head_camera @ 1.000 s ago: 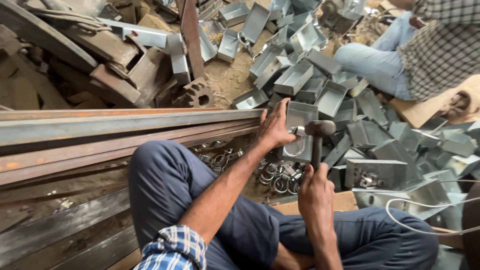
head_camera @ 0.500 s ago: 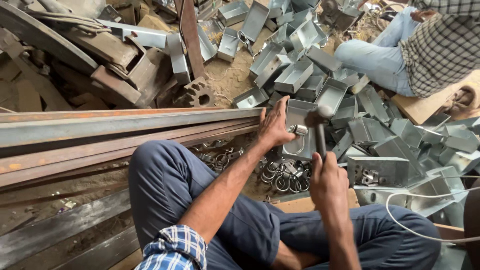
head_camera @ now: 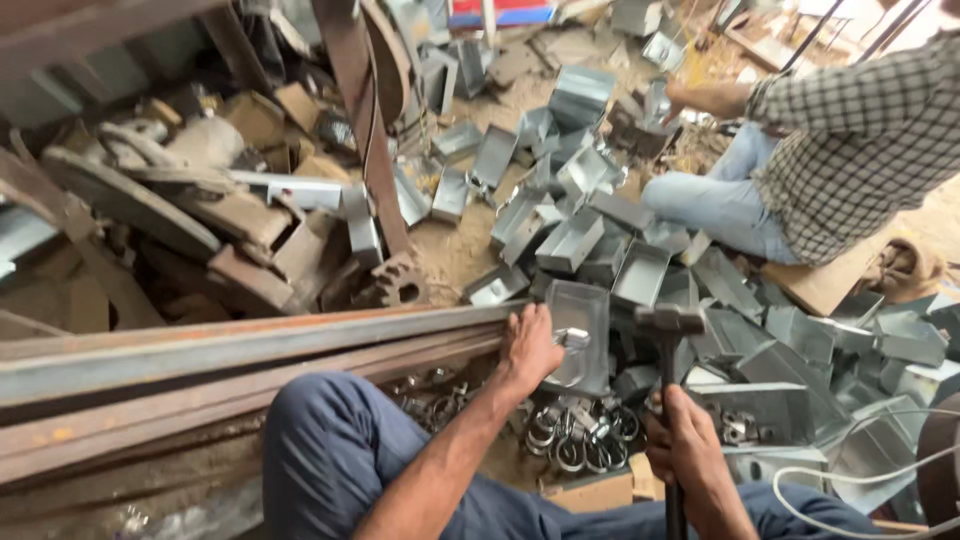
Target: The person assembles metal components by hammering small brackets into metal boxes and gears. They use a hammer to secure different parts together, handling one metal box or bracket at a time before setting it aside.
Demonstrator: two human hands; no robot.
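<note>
My left hand (head_camera: 530,347) rests on the end of the rusty steel rail (head_camera: 250,350) and pinches a small shiny metal piece (head_camera: 572,339) against a grey sheet-metal tray (head_camera: 580,340). Gripped in my right hand (head_camera: 690,450) is the handle of a hammer (head_camera: 668,325), held upright with its dark head raised just right of that tray. Below the tray lies a heap of small metal rings and clamps (head_camera: 580,435). My blue-trousered knee (head_camera: 330,440) sits in front.
Many grey folded metal trays (head_camera: 600,230) are piled across the dirt floor. Rusty scrap, a gear (head_camera: 400,285) and beams fill the left. A second person in a checked shirt (head_camera: 860,140) and jeans sits at the upper right. A white cable (head_camera: 850,470) runs at the lower right.
The view has tilted up and shifted. The hammer head has moved slightly right and away from the tray. My left hand stays on the small piece at the rail's end.
</note>
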